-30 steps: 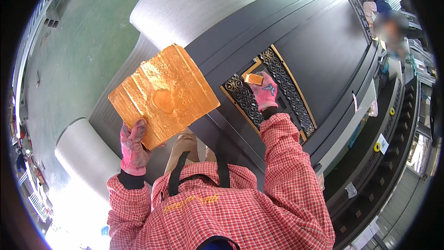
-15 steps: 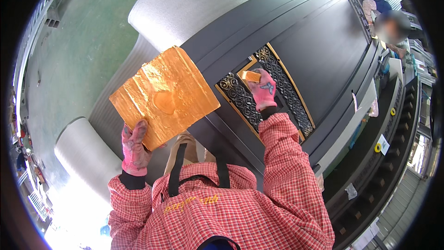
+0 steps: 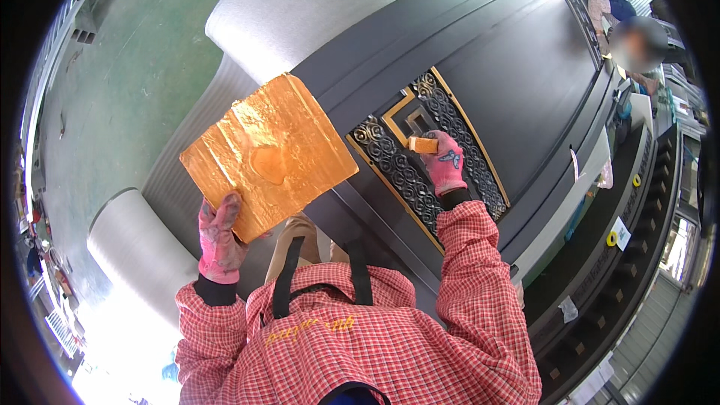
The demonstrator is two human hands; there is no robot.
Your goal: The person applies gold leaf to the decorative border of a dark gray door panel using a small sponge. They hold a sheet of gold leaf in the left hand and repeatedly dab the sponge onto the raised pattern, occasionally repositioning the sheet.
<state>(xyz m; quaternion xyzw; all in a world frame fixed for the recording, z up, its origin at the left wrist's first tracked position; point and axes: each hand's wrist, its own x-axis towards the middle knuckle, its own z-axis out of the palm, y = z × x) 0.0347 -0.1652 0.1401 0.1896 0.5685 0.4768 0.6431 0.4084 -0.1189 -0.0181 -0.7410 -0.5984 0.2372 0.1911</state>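
Observation:
My left hand (image 3: 220, 238), in a stained pink glove, grips the lower edge of a gold-coated board (image 3: 307, 131). A wet pool of gold paint (image 3: 270, 164) lies near the board's middle. My right hand (image 3: 442, 163), also gloved in pink, pinches a small sponge block (image 3: 423, 145) with an orange-gold face. That sponge is over the ornamental panel (image 3: 397, 174) of a dark grey door (image 3: 517, 52); whether it touches cannot be seen. Gold borders the panel's scrollwork, and a square moulding (image 3: 394, 111) at its centre is partly gold. My glove hides part of the centre.
A large roll of grey foam sheet (image 3: 277, 22) lies beyond the door, and another roll (image 3: 135, 236) stands at left. A co-worker (image 3: 626, 37) is at the far right end. Dark racking (image 3: 600, 285) with yellow tape rolls (image 3: 612, 238) runs along the right.
My right hand has moved right and toward me with the sponge, uncovering more of the central square moulding. My left hand and the board have hardly shifted.

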